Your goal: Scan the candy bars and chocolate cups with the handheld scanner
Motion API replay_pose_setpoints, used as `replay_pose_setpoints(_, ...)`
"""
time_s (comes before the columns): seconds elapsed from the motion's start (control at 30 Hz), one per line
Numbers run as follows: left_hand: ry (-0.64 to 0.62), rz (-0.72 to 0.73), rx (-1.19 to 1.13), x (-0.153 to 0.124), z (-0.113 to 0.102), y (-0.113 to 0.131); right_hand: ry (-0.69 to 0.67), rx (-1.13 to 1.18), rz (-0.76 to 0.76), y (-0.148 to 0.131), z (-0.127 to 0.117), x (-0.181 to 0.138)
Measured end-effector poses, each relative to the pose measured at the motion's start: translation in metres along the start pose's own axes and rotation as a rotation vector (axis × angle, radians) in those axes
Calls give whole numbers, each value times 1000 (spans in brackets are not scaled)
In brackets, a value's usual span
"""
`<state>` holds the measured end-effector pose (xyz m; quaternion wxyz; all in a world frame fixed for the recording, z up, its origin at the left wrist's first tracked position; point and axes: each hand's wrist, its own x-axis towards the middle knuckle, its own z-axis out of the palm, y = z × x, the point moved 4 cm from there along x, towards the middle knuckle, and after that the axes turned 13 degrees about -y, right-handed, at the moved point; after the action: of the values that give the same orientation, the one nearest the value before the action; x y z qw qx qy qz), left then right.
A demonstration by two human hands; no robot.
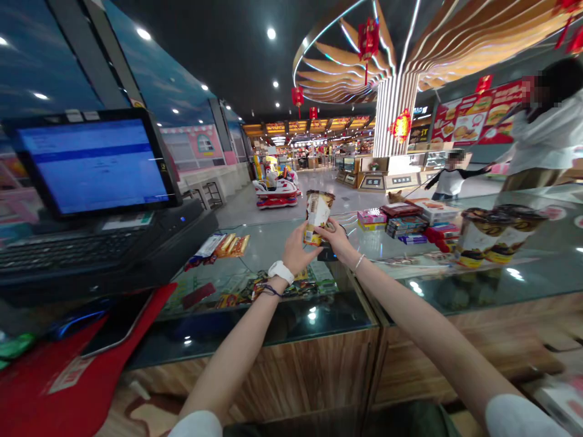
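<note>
Both my arms reach forward over a glass counter (282,243). My left hand (297,249), with a white watch on its wrist, and my right hand (336,238), with a thin bracelet, are both closed around the lower part of a cream and brown snack cup (317,213). The cup stands upright, tilted slightly, a little above the counter. A small dark object (327,254) sits on the glass just under my right hand; what it is I cannot make out.
A till screen (93,162) and keyboard (64,246) stand at left, with a phone (119,325) on a red mat. Snack packets (223,246), stacked boxes (410,224) and more cups (496,233) lie on the counter. Two people (540,127) walk beyond at right.
</note>
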<state>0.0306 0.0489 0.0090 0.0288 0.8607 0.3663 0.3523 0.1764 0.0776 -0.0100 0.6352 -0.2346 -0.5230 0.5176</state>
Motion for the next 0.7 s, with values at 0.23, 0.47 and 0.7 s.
replay_pose_setpoints(0.23, 23, -142, 134, 1, 0, 9, -28, -52, 9, -6, 5, -14)
replay_pose_setpoints(0.47, 44, -149, 241, -2, -13, 4, -81, -178, -16, -10, -1, -14)
replay_pose_setpoints(0.7, 84, -101, 300, -1, -29, -3, 73, -599, -95, -14, -37, -7)
